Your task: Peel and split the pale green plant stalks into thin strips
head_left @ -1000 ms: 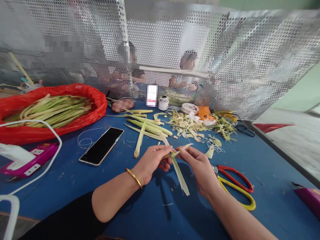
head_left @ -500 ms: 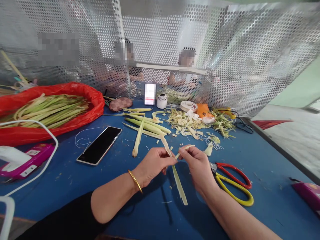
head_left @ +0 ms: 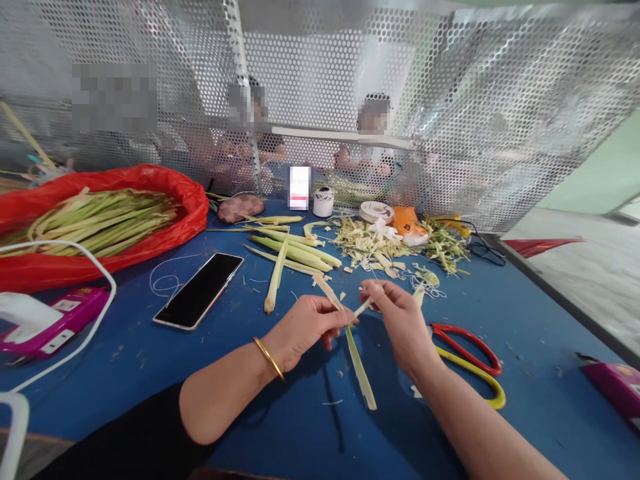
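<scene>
In the head view, the right hand (head_left: pixel 395 323) has edged away from the left hand (head_left: pixel 310 330), probably drawing the crossing piece (head_left: pixel 363 308) it pinches tauter. Right of the black phone (head_left: pixel 199 291), the left grips the leaf strip (head_left: pixel 360 370). Left of the phone on the blue surface (head_left: pixel 540 320) sits a red bag (head_left: pixel 200 210); beyond it stands a perforated screen (head_left: pixel 320 67).

Left hand (head_left: pixel 311 325) and right hand (head_left: pixel 395 313) pinch close together.
Both bare forearms (head_left: pixel 220 397) slant inward from below, each thumb (head_left: pixel 341 319) pressed toward curled fingers (head_left: pixel 327 341).
</scene>
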Action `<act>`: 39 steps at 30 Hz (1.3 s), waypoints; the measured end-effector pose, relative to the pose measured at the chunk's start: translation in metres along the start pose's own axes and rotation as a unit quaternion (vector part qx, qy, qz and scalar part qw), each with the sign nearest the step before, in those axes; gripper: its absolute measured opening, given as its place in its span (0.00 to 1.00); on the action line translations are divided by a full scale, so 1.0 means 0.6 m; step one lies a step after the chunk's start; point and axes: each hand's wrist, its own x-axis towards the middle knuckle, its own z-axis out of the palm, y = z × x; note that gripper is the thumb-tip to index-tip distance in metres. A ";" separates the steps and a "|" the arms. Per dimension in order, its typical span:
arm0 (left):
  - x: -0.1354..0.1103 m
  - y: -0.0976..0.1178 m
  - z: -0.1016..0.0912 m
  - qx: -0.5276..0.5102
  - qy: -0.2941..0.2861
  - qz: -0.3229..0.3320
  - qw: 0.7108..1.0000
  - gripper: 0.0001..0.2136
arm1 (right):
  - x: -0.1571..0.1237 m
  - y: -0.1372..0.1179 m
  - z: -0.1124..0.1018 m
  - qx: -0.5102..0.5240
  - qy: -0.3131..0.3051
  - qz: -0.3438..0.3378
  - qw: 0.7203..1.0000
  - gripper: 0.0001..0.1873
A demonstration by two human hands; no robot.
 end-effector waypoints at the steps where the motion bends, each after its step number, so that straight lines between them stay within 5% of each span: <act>1: 0.000 -0.001 0.000 -0.014 -0.006 -0.008 1.000 0.13 | 0.004 -0.003 -0.006 -0.024 0.015 -0.031 0.999 0.17; 5: 0.000 -0.005 0.003 -0.038 -0.030 -0.028 0.998 0.16 | 0.006 -0.015 -0.018 -0.183 -0.023 -0.190 0.964 0.13; 10: -0.003 -0.011 0.009 0.042 -0.037 0.008 0.998 0.13 | -0.011 -0.017 -0.002 -0.206 -0.158 -0.131 0.957 0.12; 19: -0.007 -0.007 0.012 0.114 -0.037 0.029 0.992 0.13 | -0.021 -0.002 0.009 -0.172 -0.075 -0.160 0.969 0.12; 25: -0.004 -0.002 0.008 0.005 0.016 0.032 0.999 0.15 | -0.016 -0.010 -0.002 -0.200 -0.023 -0.250 0.947 0.08; 28: -0.002 0.004 0.001 -0.071 0.084 0.032 0.993 0.18 | -0.016 -0.022 -0.016 -0.208 0.001 -0.220 0.953 0.12; 30: -0.002 0.008 -0.004 -0.106 0.108 0.031 0.988 0.20 | -0.017 -0.029 -0.020 -0.213 -0.060 -0.161 0.962 0.16; 34: -0.002 0.011 -0.007 -0.127 0.107 0.032 0.986 0.22 | -0.019 -0.029 -0.014 -0.202 -0.201 -0.085 0.955 0.19; 39: -0.002 0.011 -0.005 -0.079 0.093 0.022 0.992 0.14 | -0.019 -0.020 -0.004 -0.183 -0.203 -0.089 0.958 0.18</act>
